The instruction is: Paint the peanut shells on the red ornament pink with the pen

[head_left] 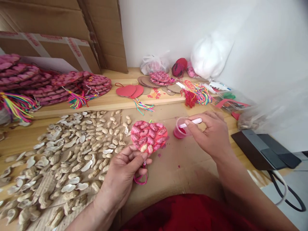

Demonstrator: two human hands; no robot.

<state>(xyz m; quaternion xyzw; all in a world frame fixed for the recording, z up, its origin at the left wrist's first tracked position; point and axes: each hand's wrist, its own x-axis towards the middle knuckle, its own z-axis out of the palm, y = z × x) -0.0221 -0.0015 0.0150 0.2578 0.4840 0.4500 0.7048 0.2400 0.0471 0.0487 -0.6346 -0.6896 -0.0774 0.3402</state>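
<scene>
My left hand (pixel 131 165) grips a red heart-shaped card (pixel 149 136) by its lower edge, thumb on top. Rows of peanut shells cover the card; most are coloured pink, and one near the thumb is still plain tan. A magenta cord loop (pixel 141 179) hangs below the fingers. In my right hand (pixel 209 131), pinched between thumb and fingers, is a white-handled stick (pixel 196 121). Its lower end dips into a small clear plastic cup (pixel 176 130) of pink-red paint, so the tip's kind is hidden. The cup stands on cardboard, right of the heart.
Loose peanut shells (pixel 79 154) spread over the left side. Stacked pink shell-covered pieces (pixel 60 83) with coloured tassels lie behind them. Red heart cards (pixel 128 91), yarn (pixel 179 67) and a white plastic bag (pixel 211 56) sit along the back. A dark box-shaped device (pixel 260 149) stands at right.
</scene>
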